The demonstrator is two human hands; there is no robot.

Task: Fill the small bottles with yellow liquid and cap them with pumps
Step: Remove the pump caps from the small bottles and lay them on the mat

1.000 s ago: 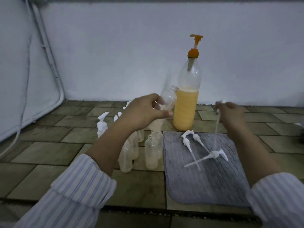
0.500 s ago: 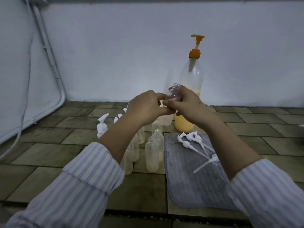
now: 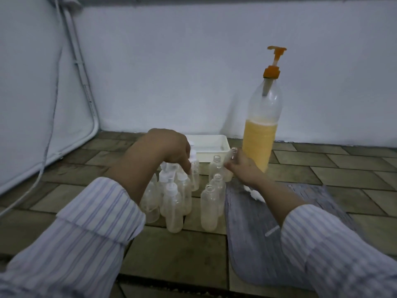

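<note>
Now left hand (image 3: 171, 147) lowered, right hand (image 3: 240, 166) gripping bottle (image 3: 230, 154)

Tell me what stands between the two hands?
In the head view, open-necked small bottles stand between the left hand and right hand.

Both arms wear a white shirt with thin lilac-blue stripes, left sleeve (image 3: 92, 220) cuff folded back at lower left, right sleeve (image 3: 335, 246) at lower right, hands bare.
</note>
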